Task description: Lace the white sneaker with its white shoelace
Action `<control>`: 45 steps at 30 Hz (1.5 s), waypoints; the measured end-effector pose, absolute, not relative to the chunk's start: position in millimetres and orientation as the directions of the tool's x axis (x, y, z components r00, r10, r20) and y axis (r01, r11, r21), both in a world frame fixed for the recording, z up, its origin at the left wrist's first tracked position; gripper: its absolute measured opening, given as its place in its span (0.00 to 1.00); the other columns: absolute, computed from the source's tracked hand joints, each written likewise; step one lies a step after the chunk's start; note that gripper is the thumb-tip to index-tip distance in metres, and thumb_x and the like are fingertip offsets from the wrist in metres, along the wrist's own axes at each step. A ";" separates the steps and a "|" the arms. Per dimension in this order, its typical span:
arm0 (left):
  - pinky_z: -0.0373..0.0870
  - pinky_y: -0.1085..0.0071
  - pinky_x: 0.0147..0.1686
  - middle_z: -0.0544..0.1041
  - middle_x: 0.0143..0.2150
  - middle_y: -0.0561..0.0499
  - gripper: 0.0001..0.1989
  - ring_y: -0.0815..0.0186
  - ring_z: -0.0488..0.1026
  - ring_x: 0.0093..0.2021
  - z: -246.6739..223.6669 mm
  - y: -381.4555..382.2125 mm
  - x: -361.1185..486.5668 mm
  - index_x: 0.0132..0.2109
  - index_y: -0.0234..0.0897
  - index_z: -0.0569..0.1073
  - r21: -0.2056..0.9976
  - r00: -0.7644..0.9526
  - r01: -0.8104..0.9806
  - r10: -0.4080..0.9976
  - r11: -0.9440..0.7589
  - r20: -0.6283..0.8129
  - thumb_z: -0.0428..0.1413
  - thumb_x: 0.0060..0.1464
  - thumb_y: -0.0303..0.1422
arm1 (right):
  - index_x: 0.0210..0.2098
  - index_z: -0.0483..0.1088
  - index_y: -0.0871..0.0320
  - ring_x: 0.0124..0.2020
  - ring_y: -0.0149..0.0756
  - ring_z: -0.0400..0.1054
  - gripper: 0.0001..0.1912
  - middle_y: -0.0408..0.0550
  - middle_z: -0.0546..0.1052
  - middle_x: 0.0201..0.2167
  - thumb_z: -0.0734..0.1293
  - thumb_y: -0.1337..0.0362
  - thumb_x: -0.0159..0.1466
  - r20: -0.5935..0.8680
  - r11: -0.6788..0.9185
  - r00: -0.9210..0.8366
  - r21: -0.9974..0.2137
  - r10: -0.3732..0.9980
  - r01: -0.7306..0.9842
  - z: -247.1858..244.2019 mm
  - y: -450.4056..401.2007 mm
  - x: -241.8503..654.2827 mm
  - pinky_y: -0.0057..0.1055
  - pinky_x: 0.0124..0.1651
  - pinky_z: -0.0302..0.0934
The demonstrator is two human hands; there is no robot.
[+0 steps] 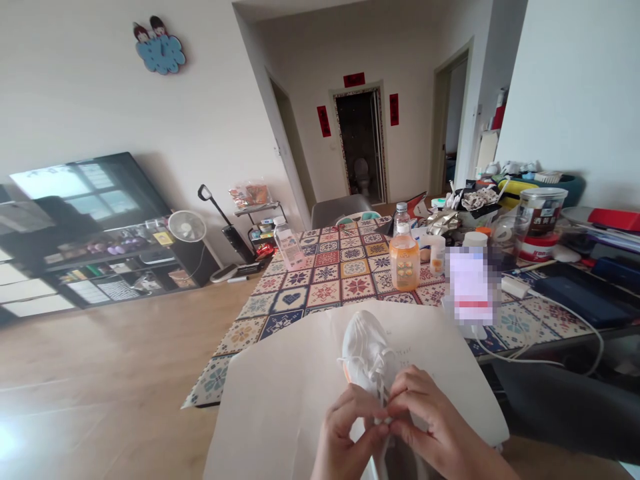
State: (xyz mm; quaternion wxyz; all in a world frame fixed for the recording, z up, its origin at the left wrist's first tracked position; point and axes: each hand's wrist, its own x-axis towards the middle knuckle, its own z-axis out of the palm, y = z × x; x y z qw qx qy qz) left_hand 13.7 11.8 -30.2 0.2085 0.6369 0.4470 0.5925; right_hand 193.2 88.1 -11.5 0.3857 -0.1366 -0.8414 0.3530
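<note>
white mesh sneaker [364, 350] lay w/ its long axis running away from us, toe pointing fwd & slightly left, lace end toward our grip. we had both hands on it: l hand [345, 433] came in from lower left, r hand [425, 417] from lower right, abt equally near the shoe, so neither was clearly closer. both were closed in a tight pinch, fingertips [400, 393] meeting on the white laces [383, 393] just below the tongue, & we held nothing else. sneaker sat over a big cream paper sheet [285, 400] w/ faint handwriting [403, 353]; couldn't tell if it touched. past the sheet ran a table w/ patchwork tile-print cloth [340, 280], bearing an orange juice bottle [404, 263], a pixelated item [470, 283] too blurred to name & a tub w/ red band [543, 213]. white cable [550, 347] trailed off its right side. room had wood floor [100, 353], pedestal fan [187, 227], cordless floor washer [227, 227], blue cloud-shaped wall clock [160, 50] & far doorway w/ red paper couplets [360, 143].
</note>
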 end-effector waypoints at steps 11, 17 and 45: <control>0.67 0.70 0.33 0.76 0.27 0.48 0.20 0.63 0.71 0.29 -30.6 10.5 14.4 0.32 0.38 0.80 0.855 -0.114 0.309 0.876 -0.417 0.469 0.61 0.57 0.51 | 0.35 0.68 0.54 0.43 0.41 0.70 0.12 0.45 0.73 0.39 0.68 0.76 0.55 0.353 0.593 -0.773 -0.804 0.527 0.037 -8.5 85.2 196.4 0.33 0.46 0.66; 0.66 0.71 0.33 0.75 0.25 0.50 0.24 0.64 0.69 0.28 -33.0 13.1 14.8 0.29 0.36 0.78 0.924 -0.201 0.217 0.912 -0.314 0.357 0.62 0.54 0.54 | 0.40 0.63 0.54 0.34 0.40 0.71 0.12 0.46 0.76 0.33 0.66 0.74 0.60 0.667 0.908 -0.655 -0.414 0.355 0.071 -11.4 85.1 188.7 0.35 0.40 0.62; 0.61 0.61 0.42 0.70 0.28 0.50 0.11 0.57 0.68 0.34 -17.3 37.3 10.1 0.21 0.38 0.72 0.822 -0.295 0.543 0.877 -0.172 0.378 0.60 0.50 0.30 | 0.28 0.68 0.54 0.33 0.30 0.69 0.14 0.37 0.79 0.25 0.62 0.73 0.70 0.690 0.932 -0.709 -0.337 0.147 -0.135 -1.2 78.9 199.8 0.35 0.55 0.56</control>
